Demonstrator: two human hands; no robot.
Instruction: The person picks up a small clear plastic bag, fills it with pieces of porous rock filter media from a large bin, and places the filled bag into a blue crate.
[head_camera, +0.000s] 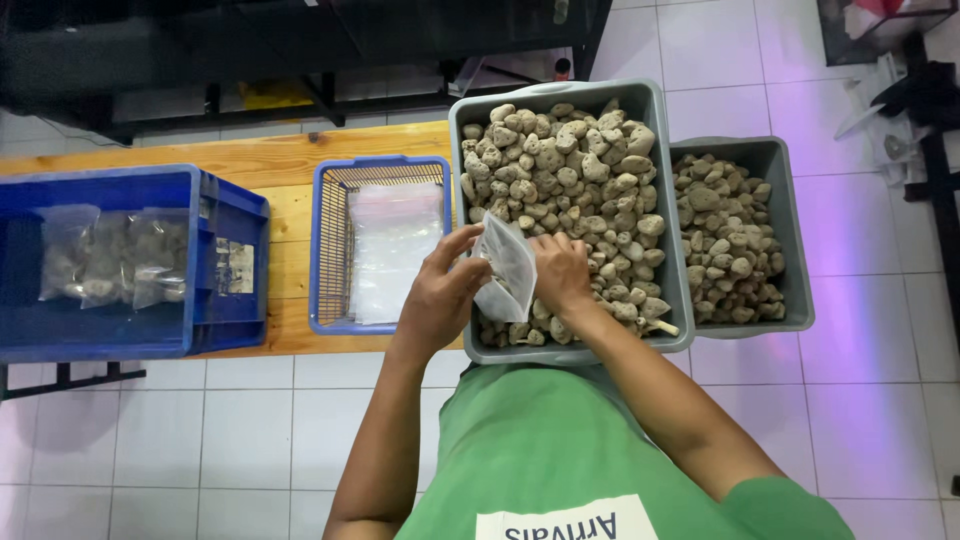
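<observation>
Filling step: L hand pinches bag open, R hand closed on stones beside it, both over grey bin. Next prob. calls for tipping stones into bag mouth, w/o spill.

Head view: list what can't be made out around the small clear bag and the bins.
- Small clear bag: how full it is; glare and both hands hide it.
- Right hand: its grip on the bag; the fingers lie behind the plastic.
- Grey tub: its depth; the porous stones cover the bottom.
- Blue crate: contents of its filled bags; too blurred.
- Second grey tub: its left side, tucked under the first.
</observation>
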